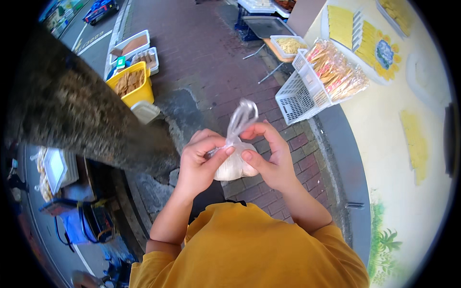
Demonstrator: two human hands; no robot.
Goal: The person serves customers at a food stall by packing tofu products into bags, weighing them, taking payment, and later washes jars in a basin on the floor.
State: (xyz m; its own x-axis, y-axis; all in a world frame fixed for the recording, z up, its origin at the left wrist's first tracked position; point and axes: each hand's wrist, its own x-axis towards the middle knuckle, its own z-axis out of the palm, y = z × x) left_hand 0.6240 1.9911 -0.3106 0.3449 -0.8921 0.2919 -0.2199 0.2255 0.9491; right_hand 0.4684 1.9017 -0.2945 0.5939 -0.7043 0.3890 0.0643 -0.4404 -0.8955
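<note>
A small translucent plastic bag [230, 167] with pale contents hangs in front of my chest, its neck gathered and its looped top standing up above my fingers. My left hand [201, 158] pinches the bag's neck between thumb and curled fingers. On the other side, my right hand [270, 154] has its thumb and forefinger apart, the thumb close to the bag's side and the forefinger beside the looped top; whether it touches the plastic is not clear. What exactly is inside the bag cannot be told.
A thick tree trunk or post [93, 111] slants at the left. Behind it stand a yellow tub [146, 84] and white trays [146, 36] of food on the brick pavement. White plastic crates [293, 99] with wrapped goods [335, 68] stand right, by a painted wall [389, 144]. A loaded cart [72, 205] is lower left.
</note>
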